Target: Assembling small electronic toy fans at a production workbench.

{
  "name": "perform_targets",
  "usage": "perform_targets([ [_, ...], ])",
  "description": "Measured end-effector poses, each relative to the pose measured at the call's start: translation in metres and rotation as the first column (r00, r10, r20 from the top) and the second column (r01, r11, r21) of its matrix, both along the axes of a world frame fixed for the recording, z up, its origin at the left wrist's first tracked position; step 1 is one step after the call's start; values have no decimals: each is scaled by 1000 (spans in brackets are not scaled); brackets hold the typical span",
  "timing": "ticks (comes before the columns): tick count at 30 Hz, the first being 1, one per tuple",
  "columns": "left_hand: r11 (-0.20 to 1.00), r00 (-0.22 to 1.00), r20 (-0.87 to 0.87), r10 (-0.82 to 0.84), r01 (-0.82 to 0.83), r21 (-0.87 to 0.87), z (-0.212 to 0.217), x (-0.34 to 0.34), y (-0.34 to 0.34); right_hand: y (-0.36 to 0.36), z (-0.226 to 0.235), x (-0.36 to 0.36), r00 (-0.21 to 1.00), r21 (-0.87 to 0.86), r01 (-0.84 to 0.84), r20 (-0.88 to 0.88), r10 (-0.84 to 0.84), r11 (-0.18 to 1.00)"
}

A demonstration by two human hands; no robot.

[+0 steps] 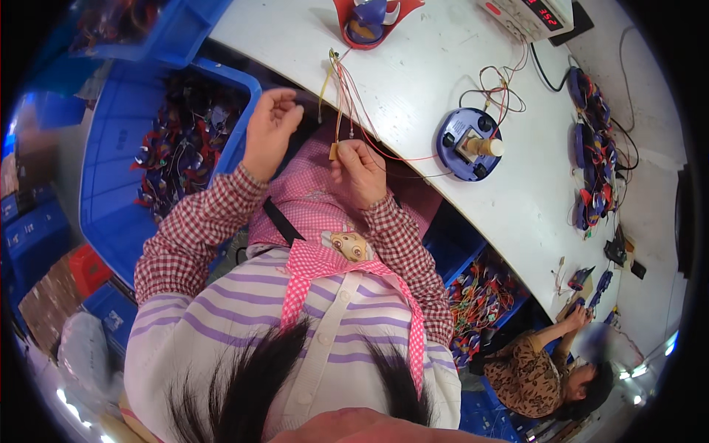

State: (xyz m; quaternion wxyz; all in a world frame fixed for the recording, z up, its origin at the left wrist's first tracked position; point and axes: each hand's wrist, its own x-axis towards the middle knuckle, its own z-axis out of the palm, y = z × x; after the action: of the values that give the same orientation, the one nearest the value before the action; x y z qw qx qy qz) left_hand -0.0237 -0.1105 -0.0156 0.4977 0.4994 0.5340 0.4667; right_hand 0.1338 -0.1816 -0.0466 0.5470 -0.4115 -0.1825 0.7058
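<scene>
Between the thumb and fingers of my right hand [360,166] is a small yellowish-brown board [334,151], held beside the table's front edge. Thin red and white wires [347,96] rise from around it to a cluster on the tabletop, and a red wire runs right towards a round purple unit [449,144]. That unit lies on the white table with a beige cylinder [489,148] standing on it. My left hand [272,131] hovers between the blue bin and the table, fingers loosely curled and apart, apparently with nothing in them. A red and purple horned part [369,23] sits at the table's far edge.
A large blue bin [103,159] with red and purple wired parts [181,140] stands left. A power supply [528,16] is at the table's far side. Several purple assemblies [591,148] line the right side. Another person [528,373] works at lower right, near more wired parts [484,295].
</scene>
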Motion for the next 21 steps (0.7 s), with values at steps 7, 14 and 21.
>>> perform_targets([
  [7, 884, 909, 338, -246, 353, -306, 6, 10, -46, -3, 15, 2, 999, 40, 23, -29, -22, 999],
  [14, 873, 915, 193, -353, 397, -284, 15, 14, -46, -5, 16, -1, 999, 45, 9, 35, -11, 999],
  [21, 869, 916, 253, -311, 382, -316, 15, 10, -44, -3, 37, 1, 988, -94, -13, -156, -2, 995],
])
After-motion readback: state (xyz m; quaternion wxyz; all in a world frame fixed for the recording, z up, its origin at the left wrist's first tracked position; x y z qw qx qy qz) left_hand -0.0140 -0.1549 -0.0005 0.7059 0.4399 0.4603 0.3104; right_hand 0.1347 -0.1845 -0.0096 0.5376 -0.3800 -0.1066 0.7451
